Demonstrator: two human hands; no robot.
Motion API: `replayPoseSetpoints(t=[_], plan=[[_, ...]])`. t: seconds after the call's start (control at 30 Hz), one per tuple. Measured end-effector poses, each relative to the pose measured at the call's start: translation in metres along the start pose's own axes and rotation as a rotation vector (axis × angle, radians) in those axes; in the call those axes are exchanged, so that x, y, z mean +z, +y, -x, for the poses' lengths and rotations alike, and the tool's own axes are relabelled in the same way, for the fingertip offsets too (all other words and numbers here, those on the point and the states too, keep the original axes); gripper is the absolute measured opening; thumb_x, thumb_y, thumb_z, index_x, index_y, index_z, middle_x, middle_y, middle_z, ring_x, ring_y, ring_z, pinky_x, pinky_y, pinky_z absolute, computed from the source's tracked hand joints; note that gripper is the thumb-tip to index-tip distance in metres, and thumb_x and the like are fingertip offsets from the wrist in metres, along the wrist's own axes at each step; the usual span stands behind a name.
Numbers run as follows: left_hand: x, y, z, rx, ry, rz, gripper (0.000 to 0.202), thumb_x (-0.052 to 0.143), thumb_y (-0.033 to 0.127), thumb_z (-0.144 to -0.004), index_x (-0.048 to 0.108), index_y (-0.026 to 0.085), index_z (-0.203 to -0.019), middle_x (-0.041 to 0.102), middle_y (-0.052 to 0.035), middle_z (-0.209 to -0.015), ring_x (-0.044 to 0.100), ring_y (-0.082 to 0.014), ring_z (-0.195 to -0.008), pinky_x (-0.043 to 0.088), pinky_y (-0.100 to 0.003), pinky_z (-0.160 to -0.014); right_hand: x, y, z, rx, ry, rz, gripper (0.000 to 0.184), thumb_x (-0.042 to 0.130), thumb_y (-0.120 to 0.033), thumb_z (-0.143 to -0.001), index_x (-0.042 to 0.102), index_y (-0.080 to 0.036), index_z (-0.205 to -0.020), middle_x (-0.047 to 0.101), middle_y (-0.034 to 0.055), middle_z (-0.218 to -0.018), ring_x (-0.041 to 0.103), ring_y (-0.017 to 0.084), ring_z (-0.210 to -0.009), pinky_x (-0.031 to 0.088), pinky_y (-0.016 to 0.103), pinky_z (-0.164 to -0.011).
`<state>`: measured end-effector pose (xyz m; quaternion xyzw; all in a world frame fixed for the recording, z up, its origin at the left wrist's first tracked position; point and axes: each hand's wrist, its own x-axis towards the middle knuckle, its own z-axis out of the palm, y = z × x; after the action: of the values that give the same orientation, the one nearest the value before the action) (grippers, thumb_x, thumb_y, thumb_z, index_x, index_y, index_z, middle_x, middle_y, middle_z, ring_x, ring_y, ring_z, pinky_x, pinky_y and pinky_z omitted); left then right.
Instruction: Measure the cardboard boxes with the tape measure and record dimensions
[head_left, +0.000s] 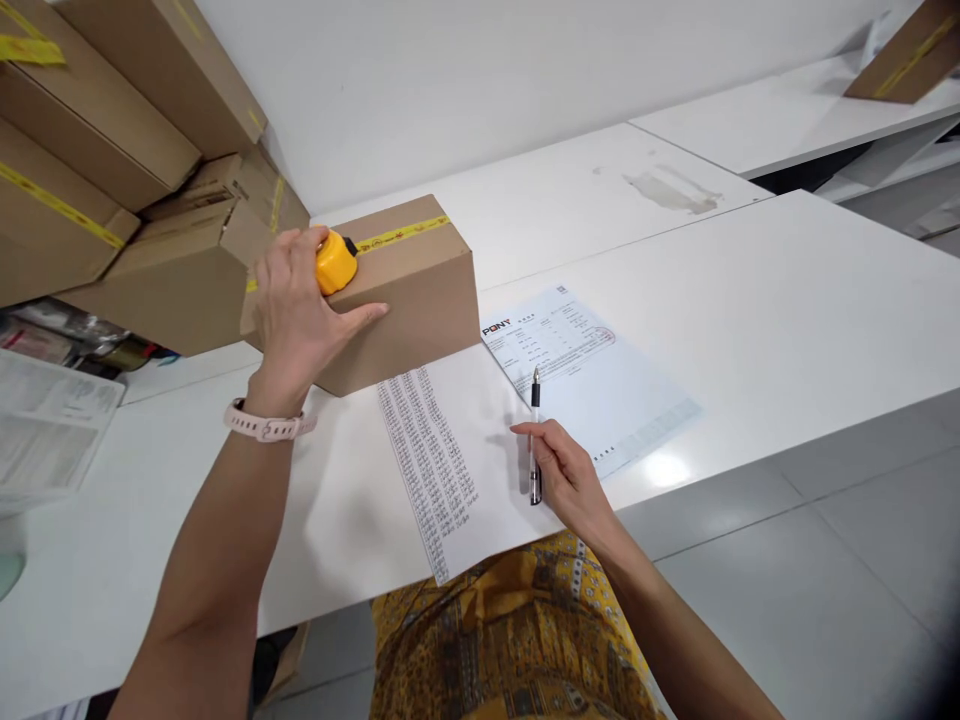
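My left hand (296, 300) grips the left part of a closed cardboard box (405, 320), thumb stretched along the front face and fingers over the top. A yellow tape measure (336, 263) sits on the box top against those fingers. My right hand (566, 470) has a pen (535, 390) between its fingers, the nib pointing away from me. Beneath the pen lies a white sheet (495, 440) with columns of handwriting on its left side. A printed document (600, 370) with a red stamp lies to the right, its edge touching the handwritten sheet.
Taped cardboard boxes (90, 110) are stacked at the left, beside a clear plastic container (56, 420). The white table (787, 310) stretches right, its front edge above a tiled floor. Another box (900, 70) stands on the far right counter. A wall (480, 90) runs behind.
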<state>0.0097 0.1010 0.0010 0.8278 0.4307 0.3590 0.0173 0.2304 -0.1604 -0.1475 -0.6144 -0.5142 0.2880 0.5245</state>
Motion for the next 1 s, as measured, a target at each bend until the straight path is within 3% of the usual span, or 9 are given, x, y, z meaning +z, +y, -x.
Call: replayPoseSetpoints(t=[0.1,0.33,0.47,0.57,0.63,0.7,0.8,0.87,1.0], plan=[[0.018,-0.001,-0.017,0.032,0.029,0.066,0.093,0.090,0.061,-0.065,0.050,0.018,-0.137,0.053,-0.0009,-0.148,0.040,-0.0323,-0.139,0.027,-0.060,-0.121,0.000,0.000,0.000,0.003,-0.001,-0.002,0.033,0.039,-0.037,-0.108,0.069,-0.030,-0.118,0.052,0.0011,-0.082,0.052,0.017,-0.066,0.047,0.035,-0.062],[0.051,-0.006,-0.052,0.054,-0.008,0.041,0.092,0.089,0.055,-0.068,0.048,0.013,-0.139,0.050,-0.0031,-0.149,0.036,-0.0288,-0.142,0.028,-0.058,-0.122,-0.002,0.001,0.000,0.006,0.015,0.013,0.034,0.038,-0.037,-0.108,0.070,-0.029,-0.117,0.054,0.0018,-0.081,0.053,0.017,-0.066,0.048,0.035,-0.063],[0.054,-0.001,-0.062,0.040,-0.048,0.031,0.091,0.089,0.047,-0.071,0.046,0.016,-0.144,0.044,-0.0053,-0.156,0.032,-0.0312,-0.149,0.024,-0.061,-0.124,-0.004,0.002,-0.002,0.003,0.014,-0.014,0.034,0.039,-0.037,-0.108,0.069,-0.030,-0.119,0.053,0.0020,-0.083,0.052,0.018,-0.067,0.047,0.036,-0.064],[0.047,0.015,-0.048,0.083,-0.005,-0.047,0.105,0.093,0.038,-0.068,0.037,0.019,-0.155,0.028,-0.0070,-0.168,0.014,-0.0357,-0.158,0.009,-0.063,-0.128,-0.006,0.002,-0.003,0.011,0.023,-0.055,0.033,0.040,-0.038,-0.107,0.069,-0.030,-0.120,0.050,0.0011,-0.082,0.051,0.017,-0.067,0.046,0.035,-0.064],[0.038,0.028,-0.020,0.190,0.047,-0.080,0.101,0.090,0.039,-0.074,0.036,0.013,-0.155,0.027,-0.0099,-0.169,0.013,-0.0364,-0.160,0.007,-0.066,-0.128,-0.008,0.003,-0.003,0.022,0.031,-0.094,0.033,0.041,-0.040,-0.107,0.069,-0.031,-0.121,0.050,0.0009,-0.082,0.051,0.017,-0.069,0.046,0.035,-0.067],[0.028,0.041,0.028,0.304,0.070,-0.050,0.073,0.078,0.034,-0.088,0.046,0.008,-0.148,0.045,-0.0148,-0.160,0.034,-0.0319,-0.154,0.026,-0.061,-0.126,-0.008,0.006,-0.003,0.039,0.036,-0.134,0.033,0.043,-0.041,-0.107,0.070,-0.032,-0.122,0.050,0.0010,-0.083,0.051,0.018,-0.071,0.046,0.036,-0.069],[0.013,0.055,0.123,0.324,-0.189,0.122,0.041,0.068,0.030,-0.097,0.060,0.015,-0.134,0.068,-0.0131,-0.135,0.062,-0.0259,-0.131,0.053,-0.050,-0.110,-0.009,0.013,-0.001,0.076,0.053,-0.213,0.031,0.047,-0.042,-0.105,0.071,-0.033,-0.122,0.049,0.0012,-0.084,0.050,0.018,-0.071,0.045,0.035,-0.067],[0.005,0.062,0.189,0.277,-0.407,0.228,0.045,0.067,0.035,-0.098,0.058,0.019,-0.139,0.069,-0.0136,-0.137,0.064,-0.0273,-0.130,0.055,-0.050,-0.107,-0.009,0.015,0.000,0.089,0.079,-0.287,0.029,0.050,-0.041,-0.103,0.073,-0.033,-0.120,0.050,0.0019,-0.085,0.052,0.018,-0.073,0.047,0.035,-0.067],[0.000,0.076,0.280,0.267,-0.622,0.247,0.089,0.072,0.051,-0.092,0.028,0.023,-0.163,0.049,-0.0164,-0.159,0.041,-0.0368,-0.151,0.030,-0.061,-0.125,-0.014,0.008,0.004,0.092,0.113,-0.432,0.027,0.054,-0.036,-0.098,0.074,-0.032,-0.116,0.058,0.0047,-0.086,0.060,0.023,-0.082,0.053,0.042,-0.077]])
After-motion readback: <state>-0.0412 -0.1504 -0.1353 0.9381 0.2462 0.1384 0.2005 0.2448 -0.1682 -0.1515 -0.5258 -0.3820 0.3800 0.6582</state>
